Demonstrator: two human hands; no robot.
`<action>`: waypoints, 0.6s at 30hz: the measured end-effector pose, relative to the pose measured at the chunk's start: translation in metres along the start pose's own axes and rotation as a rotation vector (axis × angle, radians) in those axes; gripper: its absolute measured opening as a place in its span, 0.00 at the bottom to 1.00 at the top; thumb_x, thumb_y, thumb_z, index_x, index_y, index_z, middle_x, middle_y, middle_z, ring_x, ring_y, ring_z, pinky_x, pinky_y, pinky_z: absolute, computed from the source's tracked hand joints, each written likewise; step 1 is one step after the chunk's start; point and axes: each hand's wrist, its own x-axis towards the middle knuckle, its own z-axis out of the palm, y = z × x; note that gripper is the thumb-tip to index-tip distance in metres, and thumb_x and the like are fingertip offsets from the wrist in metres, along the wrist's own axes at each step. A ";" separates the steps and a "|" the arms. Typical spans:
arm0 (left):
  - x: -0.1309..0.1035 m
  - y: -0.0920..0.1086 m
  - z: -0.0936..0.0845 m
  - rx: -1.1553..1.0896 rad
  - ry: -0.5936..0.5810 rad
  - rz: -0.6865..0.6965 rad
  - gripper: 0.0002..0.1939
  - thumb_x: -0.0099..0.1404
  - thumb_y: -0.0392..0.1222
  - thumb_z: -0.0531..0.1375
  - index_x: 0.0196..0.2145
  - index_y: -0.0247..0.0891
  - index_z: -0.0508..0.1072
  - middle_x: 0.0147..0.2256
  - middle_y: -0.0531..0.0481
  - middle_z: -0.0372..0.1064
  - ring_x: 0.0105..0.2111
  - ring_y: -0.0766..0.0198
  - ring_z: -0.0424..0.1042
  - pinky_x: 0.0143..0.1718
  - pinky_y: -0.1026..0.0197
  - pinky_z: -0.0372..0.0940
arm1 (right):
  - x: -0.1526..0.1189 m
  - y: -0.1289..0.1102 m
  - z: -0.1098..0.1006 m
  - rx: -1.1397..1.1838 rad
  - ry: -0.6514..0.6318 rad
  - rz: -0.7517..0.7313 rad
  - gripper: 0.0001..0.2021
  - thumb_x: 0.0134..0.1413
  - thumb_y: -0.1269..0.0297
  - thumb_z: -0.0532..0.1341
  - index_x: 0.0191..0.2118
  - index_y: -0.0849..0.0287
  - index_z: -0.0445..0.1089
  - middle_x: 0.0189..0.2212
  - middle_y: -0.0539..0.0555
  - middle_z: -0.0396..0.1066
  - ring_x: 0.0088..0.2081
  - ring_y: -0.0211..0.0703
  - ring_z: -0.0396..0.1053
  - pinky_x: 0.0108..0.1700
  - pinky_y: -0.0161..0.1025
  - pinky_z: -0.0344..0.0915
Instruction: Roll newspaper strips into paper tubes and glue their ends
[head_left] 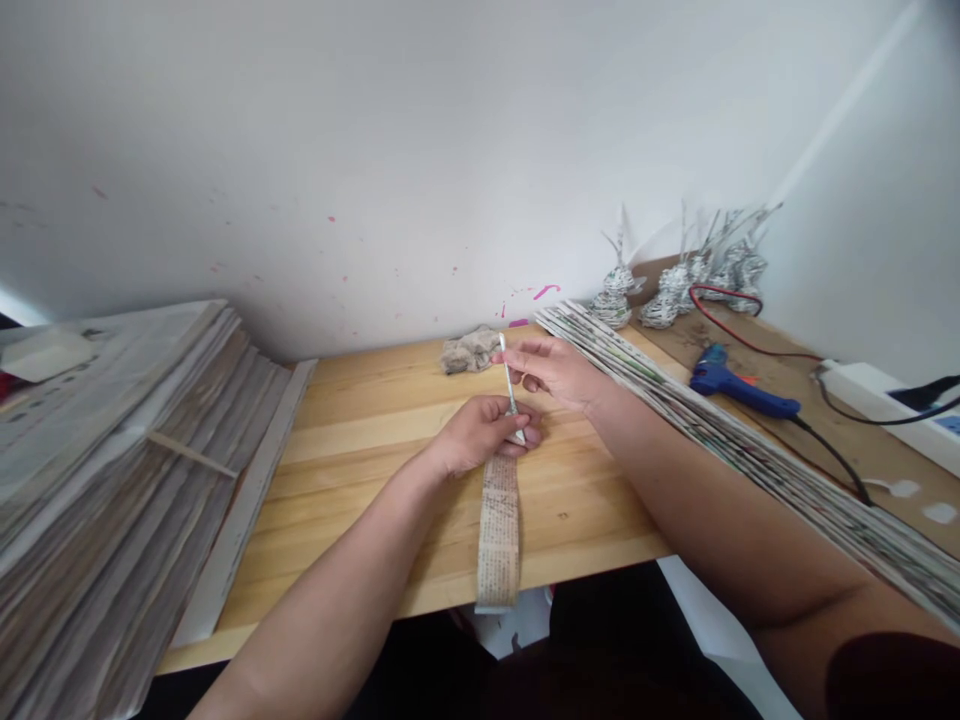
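Observation:
A newspaper strip [498, 540] hangs down from my fingers, across the wooden table and over its front edge. Its upper part is rolled into a thin paper tube [510, 392] that stands tilted between my hands. My left hand [484, 435] is closed around the tube's lower end, where the flat strip meets the roll. Near the tube's top, my right hand [555, 370] pinches it between thumb and fingers. Just behind the tube lies a crumpled grey cloth [470, 352].
At left stands a tall stack of newspaper sheets [135, 430]. Long paper tubes [675, 410] lie in a bundle along the right, beneath my right forearm. Beyond are a blue glue gun [742, 390] with its cord, a white power strip [885, 395] and several woven paper figures [615, 295].

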 end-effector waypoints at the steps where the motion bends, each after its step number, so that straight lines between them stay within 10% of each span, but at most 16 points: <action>1: 0.000 0.000 0.000 0.005 -0.011 0.001 0.15 0.61 0.46 0.65 0.39 0.30 0.76 0.32 0.44 0.76 0.32 0.66 0.74 0.38 0.60 0.69 | 0.000 0.001 0.000 -0.005 0.023 -0.020 0.15 0.49 0.51 0.68 0.32 0.60 0.77 0.28 0.51 0.69 0.26 0.32 0.59 0.24 0.33 0.51; 18: -0.004 0.008 -0.002 -0.007 0.001 -0.015 0.15 0.61 0.45 0.66 0.41 0.31 0.76 0.33 0.42 0.77 0.35 0.63 0.76 0.41 0.57 0.70 | -0.003 -0.002 -0.005 0.048 -0.138 0.069 0.16 0.55 0.52 0.65 0.41 0.59 0.79 0.35 0.55 0.72 0.32 0.35 0.64 0.24 0.31 0.54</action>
